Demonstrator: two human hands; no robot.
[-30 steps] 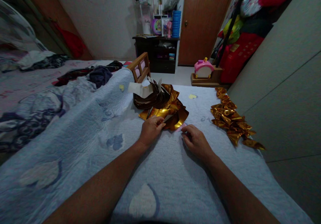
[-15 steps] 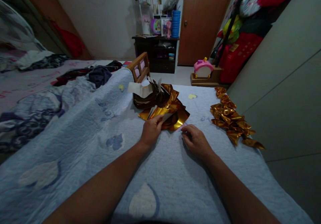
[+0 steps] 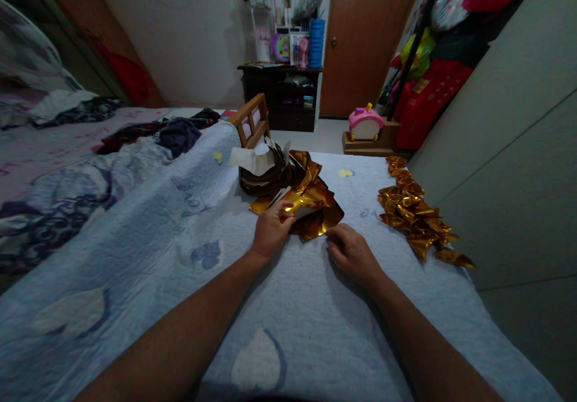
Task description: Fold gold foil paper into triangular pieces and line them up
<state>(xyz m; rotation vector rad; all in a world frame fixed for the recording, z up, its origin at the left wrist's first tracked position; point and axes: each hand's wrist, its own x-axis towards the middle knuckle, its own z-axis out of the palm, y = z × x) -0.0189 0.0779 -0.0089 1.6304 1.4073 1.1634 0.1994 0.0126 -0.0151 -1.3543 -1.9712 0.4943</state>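
My left hand pinches the near edge of a gold foil paper sheet, thumb and fingers closed on it. The sheet is bent, and part of its pale underside shows. On its right, my right hand rests low over the bed with curled fingers, the fingertips meeting the sheet's lower right corner. Behind the hands lies a loose stack of foil papers, dark at the edges with white backs curling up. Off to the right, several folded gold foil pieces lie in a row.
A light blue quilt with heart patterns covers the bed. Rumpled clothes lie on the left. Beyond the bed are a wooden rail, a dark cabinet and a pink toy. A pale panel stands along the right side.
The gold foil sheet has shifted and curved right and toward me, its corner now at my right fingertips. My left hand has turned slightly; my right hand has hardly moved.
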